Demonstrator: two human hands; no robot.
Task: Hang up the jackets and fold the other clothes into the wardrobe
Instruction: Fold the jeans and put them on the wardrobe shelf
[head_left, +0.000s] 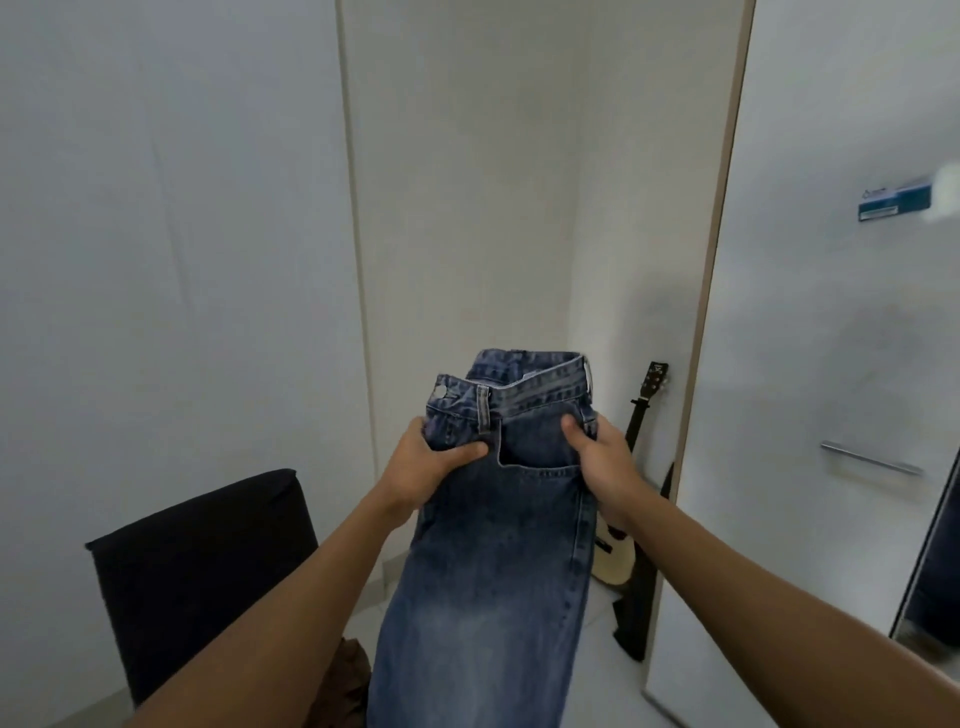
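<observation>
Both hands hold a pair of faded blue denim jeans (488, 519) in the air, between a black chair back (208, 561) and a white wardrobe door (810, 364). The left hand (431, 462) and the right hand (602, 457) each pinch the cloth just under the waistband, with fingers (470, 451) clenched on the denim. The legs hang down. A small guitar (631, 499) leans on the wall behind.

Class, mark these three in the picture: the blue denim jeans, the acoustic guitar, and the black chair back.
Blue denim jeans (498, 545): head view, on the hanging leg fabric.
Pale-bodied acoustic guitar (615, 558): head view, on its light wooden body.
Black fabric chair back (208, 561): head view, on its front face.
</observation>
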